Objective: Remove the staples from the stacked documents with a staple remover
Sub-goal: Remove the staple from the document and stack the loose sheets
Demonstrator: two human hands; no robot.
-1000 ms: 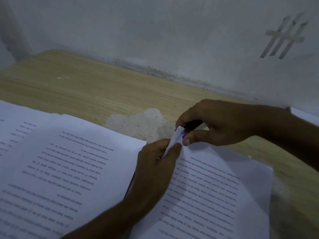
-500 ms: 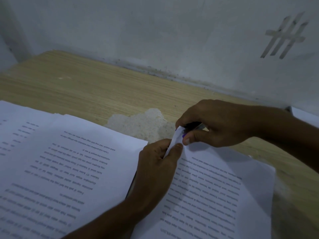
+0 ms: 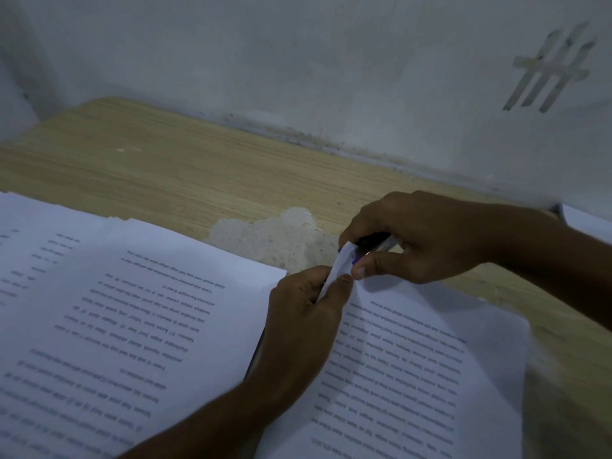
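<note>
A stapled printed document [image 3: 414, 376] lies on the wooden table [image 3: 172, 160] at the right. My left hand [image 3: 304, 323] pinches its raised top-left corner between thumb and fingers. My right hand [image 3: 420, 236] grips a dark staple remover [image 3: 374, 241] with purple tips, its jaws closed over that same corner just above my left thumb. The staple itself is hidden by the fingers and the folded paper. Most of the remover is covered by my right hand.
A second stack of printed sheets [image 3: 109, 319] covers the table's left front. A patch of worn laminate [image 3: 275, 236] shows behind the hands. A white wall [image 3: 298, 61] runs close behind the table. Another white sheet's edge [image 3: 586, 220] shows at far right.
Almost nothing has moved: both hands keep their hold on the corner, and my right hand with the remover has shifted only slightly.
</note>
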